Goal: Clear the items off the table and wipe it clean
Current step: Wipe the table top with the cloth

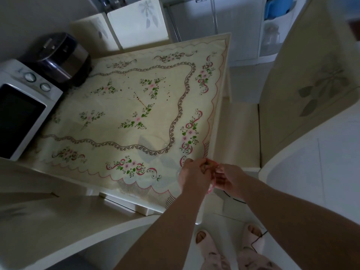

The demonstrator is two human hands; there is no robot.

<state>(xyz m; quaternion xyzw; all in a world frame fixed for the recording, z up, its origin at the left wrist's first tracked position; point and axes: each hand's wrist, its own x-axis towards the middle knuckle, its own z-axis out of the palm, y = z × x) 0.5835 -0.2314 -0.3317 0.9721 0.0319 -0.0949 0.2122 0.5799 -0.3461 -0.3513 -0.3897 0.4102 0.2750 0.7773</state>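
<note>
Pinching a pink strip [211, 187] between them, the left hand [191, 173] and right hand [228, 179] meet with fingers curled tight around it; what the strip is I cannot tell. They hover over the near right corner of the table [120, 201], where a flowered cloth [165, 106] covers the top. On the left side stands a white oven [21, 112], and a dark rice cooker [62, 57] sits just beyond it. A cream chair [303, 84] stands to the right.
</note>
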